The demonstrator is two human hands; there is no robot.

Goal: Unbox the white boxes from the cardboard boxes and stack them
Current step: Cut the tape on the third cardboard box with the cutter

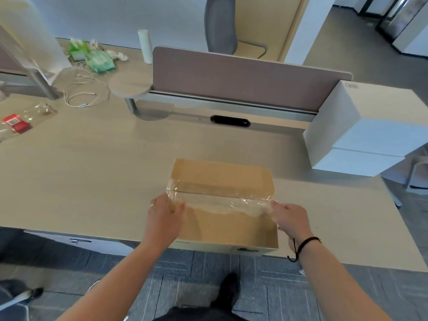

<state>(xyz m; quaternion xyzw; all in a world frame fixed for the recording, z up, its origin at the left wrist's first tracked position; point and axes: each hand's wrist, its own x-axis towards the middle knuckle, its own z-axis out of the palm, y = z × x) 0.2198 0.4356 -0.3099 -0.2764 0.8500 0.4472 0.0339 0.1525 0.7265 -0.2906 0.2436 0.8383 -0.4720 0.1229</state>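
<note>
Cardboard box (222, 205) sits on the worktop (92, 177) at its near edge, directly before the person, flaps closed, with clear tape (217, 201) partly lifted along the centre seam.

Left hand (162, 218): fingers curled over the left end of the cardboard box, holding it where the tape wraps down the side. This grip steadies the carton.

Tape: thin, soft and clingy film, wrinkled where it has come free. It probably tears or folds back on itself if pulled unevenly. Take hold at the loose end and peel low along the seam.

Cardboard box: stiff walls, dry matte surface, unlikely to slip. Weight cannot be judged. Support it by both short ends or from beneath.

Right hand (289, 221): fingertips pinch the free right end of the tape.

White boxes (361, 130): two stacked at the right end of the worktop, well apart from the carton. Rigid, smooth faces, likely slippery; grasp on opposite sides.

Markings: a small label on the upper white box and dark print low on the carton front are too blurred to read.
</note>
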